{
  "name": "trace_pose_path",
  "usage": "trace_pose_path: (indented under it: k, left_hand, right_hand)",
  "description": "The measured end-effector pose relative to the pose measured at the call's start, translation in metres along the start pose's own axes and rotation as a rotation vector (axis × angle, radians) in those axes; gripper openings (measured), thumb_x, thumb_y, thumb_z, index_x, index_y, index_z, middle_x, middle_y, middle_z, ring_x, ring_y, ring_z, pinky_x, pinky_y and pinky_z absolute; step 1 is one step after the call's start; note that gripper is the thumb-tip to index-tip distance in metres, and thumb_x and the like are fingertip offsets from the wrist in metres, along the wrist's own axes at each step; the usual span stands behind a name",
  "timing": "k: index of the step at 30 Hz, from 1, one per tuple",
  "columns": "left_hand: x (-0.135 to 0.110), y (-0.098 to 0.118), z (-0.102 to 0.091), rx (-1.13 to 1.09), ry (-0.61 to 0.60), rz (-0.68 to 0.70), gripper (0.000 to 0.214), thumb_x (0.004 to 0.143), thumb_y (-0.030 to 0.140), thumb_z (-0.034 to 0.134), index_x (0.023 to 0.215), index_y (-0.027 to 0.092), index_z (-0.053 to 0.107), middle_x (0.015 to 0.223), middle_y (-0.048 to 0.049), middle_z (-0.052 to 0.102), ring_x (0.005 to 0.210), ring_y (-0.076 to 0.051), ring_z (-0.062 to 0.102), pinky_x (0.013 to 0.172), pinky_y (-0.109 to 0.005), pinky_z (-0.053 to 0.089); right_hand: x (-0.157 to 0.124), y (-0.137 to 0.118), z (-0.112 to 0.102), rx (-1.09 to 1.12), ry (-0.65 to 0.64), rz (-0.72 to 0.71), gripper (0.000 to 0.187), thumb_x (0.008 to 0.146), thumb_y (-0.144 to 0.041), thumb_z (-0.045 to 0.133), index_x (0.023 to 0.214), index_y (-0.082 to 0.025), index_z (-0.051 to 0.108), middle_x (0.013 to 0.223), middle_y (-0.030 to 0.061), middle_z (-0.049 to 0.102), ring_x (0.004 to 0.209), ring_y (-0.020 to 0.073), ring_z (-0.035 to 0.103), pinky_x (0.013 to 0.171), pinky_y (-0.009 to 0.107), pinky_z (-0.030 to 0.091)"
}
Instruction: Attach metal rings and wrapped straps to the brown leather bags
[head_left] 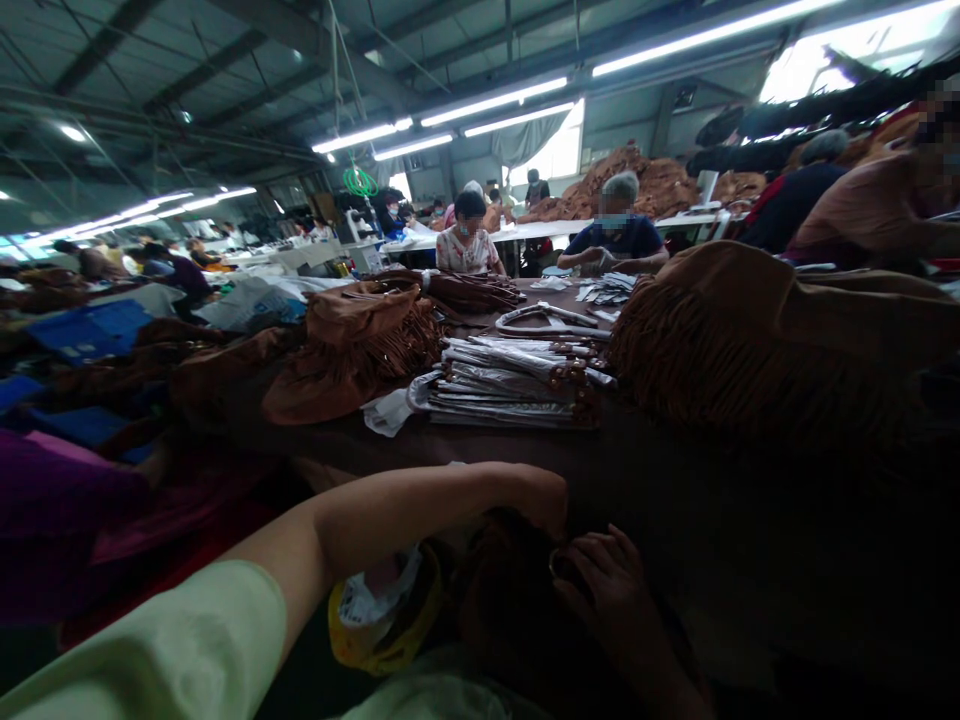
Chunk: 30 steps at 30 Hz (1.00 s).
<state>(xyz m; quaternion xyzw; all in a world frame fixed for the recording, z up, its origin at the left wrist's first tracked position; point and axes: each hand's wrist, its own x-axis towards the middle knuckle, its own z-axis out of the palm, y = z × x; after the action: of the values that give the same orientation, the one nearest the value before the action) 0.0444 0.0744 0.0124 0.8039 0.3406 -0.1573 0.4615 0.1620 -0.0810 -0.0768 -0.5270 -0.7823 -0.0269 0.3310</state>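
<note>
A dark brown piece [491, 580] of soft material lies before me at the table's near edge, mostly in shadow. My left hand [544, 500] reaches over it with the wrist bent down; its fingers are hidden behind the wrist. Beside it, my right hand [607, 570] has its fingers bent and closed at the piece. A small shiny ring [555, 563] shows at the right hand's fingertips. What exactly the fingers pinch is too dark to make out. Beyond the hands lies a stack of straps wrapped in white [510, 385], with brass-coloured metal parts at their right ends.
Brown fringed bags lie at left [360, 345] and in a large pile at right [727, 340]. A yellow plastic bag [352, 640] hangs below my left forearm. Two people [466, 240] sit across the table [360, 450]; a person in purple [67, 520] is at left.
</note>
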Motion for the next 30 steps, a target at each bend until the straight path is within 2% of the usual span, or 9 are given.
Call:
trace_pose_path:
  k: [3, 9, 18, 25, 28, 30]
  left_hand:
    - [-0.001, 0.004, 0.000, 0.133, -0.121, -0.080, 0.021, 0.054, 0.020, 0.072, 0.039, 0.016, 0.057, 0.036, -0.0005, 0.045, 0.044, -0.013, 0.041, 0.045, -0.024, 0.030]
    - [-0.009, 0.008, 0.001, 0.199, -0.210, -0.111, 0.018, 0.059, 0.022, 0.068, 0.045, 0.016, 0.059, 0.038, 0.0010, 0.046, 0.043, -0.013, 0.042, 0.043, -0.023, 0.030]
    - [-0.014, -0.014, 0.005, 0.009, -0.283, -0.149, 0.008, 0.054, 0.024, 0.070, 0.056, 0.017, 0.067, 0.045, 0.0024, 0.051, 0.046, -0.011, 0.043, 0.042, -0.021, 0.031]
    - [-0.008, -0.027, 0.007, -0.122, -0.318, -0.180, 0.016, 0.055, 0.031, 0.073, 0.063, 0.018, 0.069, 0.050, 0.0019, 0.051, 0.046, -0.011, 0.041, 0.045, -0.022, 0.034]
    - [-0.009, -0.024, 0.007, -0.133, -0.316, -0.170, 0.018, 0.054, 0.032, 0.076, 0.064, 0.019, 0.069, 0.053, 0.0017, 0.054, 0.046, -0.011, 0.043, 0.046, -0.022, 0.036]
    - [-0.010, -0.022, 0.008, -0.131, -0.303, -0.162, 0.017, 0.053, 0.030, 0.077, 0.062, 0.018, 0.070, 0.055, 0.0008, 0.057, 0.048, -0.011, 0.045, 0.047, -0.022, 0.037]
  right_hand:
    - [0.000, 0.000, -0.001, -0.002, -0.004, -0.009, 0.015, 0.086, -0.026, 0.060, 0.101, -0.024, 0.060, 0.097, 0.0022, 0.067, 0.096, 0.0213, 0.060, 0.104, 0.048, 0.029]
    - [0.001, -0.006, 0.000, 0.085, 0.032, 0.027, 0.016, 0.084, -0.025, 0.063, 0.100, -0.025, 0.060, 0.094, 0.0003, 0.068, 0.094, 0.0206, 0.060, 0.104, 0.047, 0.028]
    - [0.000, -0.011, -0.001, 0.114, -0.019, 0.026, 0.015, 0.084, -0.027, 0.063, 0.099, -0.025, 0.060, 0.094, -0.0010, 0.066, 0.089, 0.0177, 0.062, 0.106, 0.046, 0.028]
    - [0.000, -0.013, -0.004, 0.094, -0.059, 0.059, 0.034, 0.076, -0.028, 0.072, 0.106, -0.024, 0.058, 0.102, 0.0013, 0.066, 0.097, 0.0213, 0.061, 0.103, 0.044, 0.030]
    - [0.002, -0.015, -0.004, 0.085, -0.123, 0.067, 0.023, 0.080, -0.032, 0.071, 0.098, -0.024, 0.058, 0.094, 0.0007, 0.066, 0.089, 0.0215, 0.062, 0.097, 0.044, 0.034]
    - [0.001, -0.016, 0.000, 0.068, -0.147, 0.035, 0.014, 0.086, -0.033, 0.063, 0.092, -0.023, 0.057, 0.087, 0.0016, 0.065, 0.084, 0.0212, 0.061, 0.087, 0.040, 0.039]
